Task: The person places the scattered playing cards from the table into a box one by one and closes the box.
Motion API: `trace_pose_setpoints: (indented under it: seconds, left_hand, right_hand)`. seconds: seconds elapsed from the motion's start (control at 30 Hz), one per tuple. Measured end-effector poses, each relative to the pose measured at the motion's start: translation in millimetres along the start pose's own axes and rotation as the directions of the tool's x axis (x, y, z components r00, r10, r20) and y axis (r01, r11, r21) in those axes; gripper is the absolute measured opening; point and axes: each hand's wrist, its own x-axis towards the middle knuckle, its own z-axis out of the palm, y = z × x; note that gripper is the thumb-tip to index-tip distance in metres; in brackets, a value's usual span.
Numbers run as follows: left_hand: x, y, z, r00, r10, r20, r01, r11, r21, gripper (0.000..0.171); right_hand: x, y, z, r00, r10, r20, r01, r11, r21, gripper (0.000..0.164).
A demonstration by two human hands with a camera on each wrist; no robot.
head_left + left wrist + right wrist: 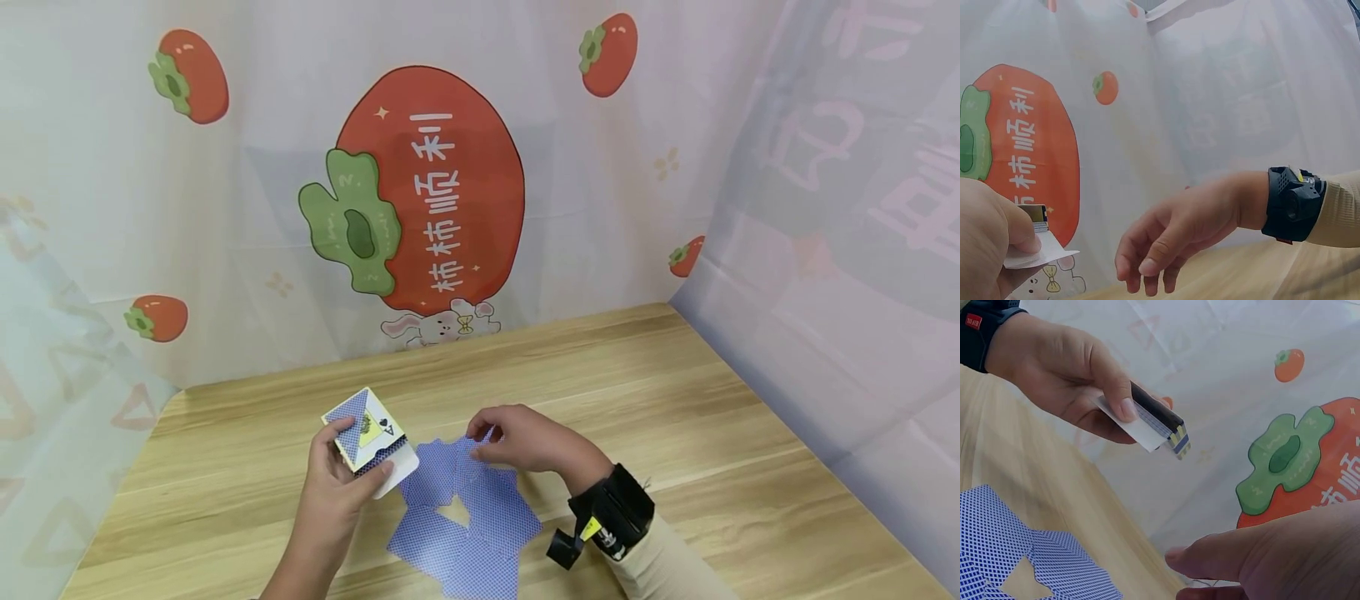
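My left hand (330,487) holds a playing card box (382,421), its thumb on the white flap (399,468) and fingers round the far side. The box stands tilted, with an ace and a blue-patterned back printed on its face. In the right wrist view a dark edge and striped end of the box (1175,434) show. Face-down blue-backed playing cards (498,504) lie in an overlapping ring. Over their far edge is my right hand (525,442), fingers loosely bent and apart from the thumb. Nothing shows between those fingers in the left wrist view.
The cards lie on a wood-grain table (637,400). Behind it hangs a white curtain (262,217) printed with persimmons and a rabbit; more cloth encloses both sides. A black wrist strap with a small camera (611,512) sits on the right wrist, beside a beige sleeve.
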Motion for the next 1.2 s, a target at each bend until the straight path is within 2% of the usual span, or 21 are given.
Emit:
trace_pose_setpoints:
  seconds: [0.27,0.5,0.73,0.83,1.0,1.2]
  left_hand:
    - [0.5,0.2,-1.8,1.000,0.001,0.008,-0.001,1.000,-0.011,0.080]
    - [0.7,1.4,-1.5,1.000,-0.002,0.002,0.002,1.000,-0.010,0.079]
    - [0.3,1.2,-1.9,1.000,0.002,-0.001,-0.002,1.000,-0.007,0.080]
    - [0.0,0.8,-2.5,1.000,0.006,-0.003,-0.006,1.000,-0.004,0.079]
    - [0.0,0.7,-3.5,1.000,0.010,-0.008,-0.010,1.000,0.007,0.079]
    - [-0.4,0.7,-4.0,1.000,0.015,-0.010,-0.015,1.000,0.013,0.080]
  right_hand:
    - [-4,-3,-1,0.998,-0.026,0.064,0.028,0.999,-0.028,0.030]
    - [-6,-7,3,0.994,-0.005,0.110,0.017,0.994,-0.104,0.035]
    - [-9,-8,15,0.988,-0.029,0.150,0.059,0.979,-0.195,0.038]
    - [-10,-11,21,0.986,-0.033,0.166,0.079,0.958,-0.277,0.041]
    - [-15,-16,29,0.980,-0.063,0.187,0.138,0.896,-0.422,0.045]
    - [-29,-11,32,0.964,-0.076,0.257,0.195,0.858,-0.476,0.053]
